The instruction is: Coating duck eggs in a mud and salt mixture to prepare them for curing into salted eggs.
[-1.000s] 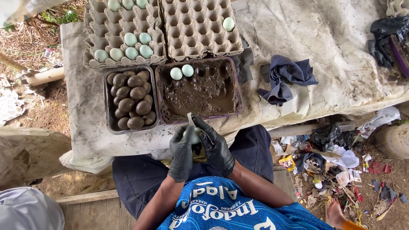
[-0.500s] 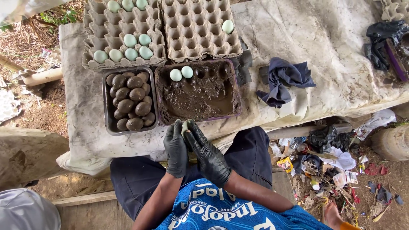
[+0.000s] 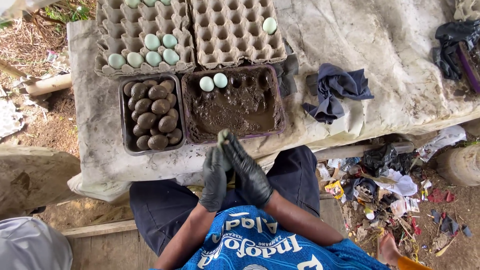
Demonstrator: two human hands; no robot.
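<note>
Both gloved hands, left hand and right hand, close around one egg above the mud tray; coated eggs fill the metal tray, while two pale eggs and the carton eggs remain uncoated.

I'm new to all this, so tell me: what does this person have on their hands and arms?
Both the left hand and the right hand wear glossy black disposable gloves ending at the wrists. The forearms are bare; short blue sleeves with white lettering belong to a shirt.
</note>
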